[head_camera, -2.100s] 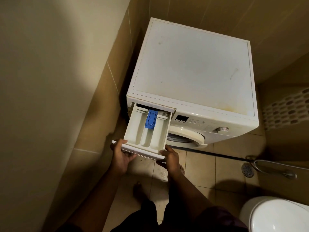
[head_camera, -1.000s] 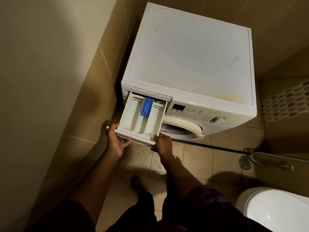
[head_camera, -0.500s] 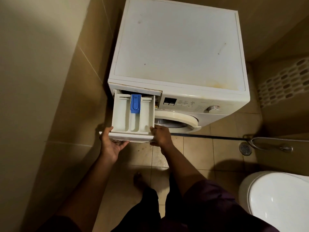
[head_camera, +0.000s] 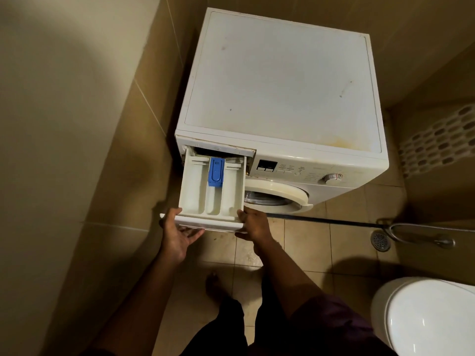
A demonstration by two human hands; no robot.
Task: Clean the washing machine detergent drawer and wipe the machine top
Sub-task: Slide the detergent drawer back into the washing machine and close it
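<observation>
the detergent drawer (head_camera: 212, 191) hangs far out of the washing machine (head_camera: 282, 98); left hand (head_camera: 177, 235) and right hand (head_camera: 253, 226) grip its front corners (a yank could drop it).

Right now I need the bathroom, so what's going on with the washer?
A person stands at the washing machine with its detergent drawer pulled well out. The left hand holds the drawer's front from below at the left corner, and the right hand grips the right corner. A blue insert sits in the middle compartment. The machine's top shows stains; no cloth is in view.
</observation>
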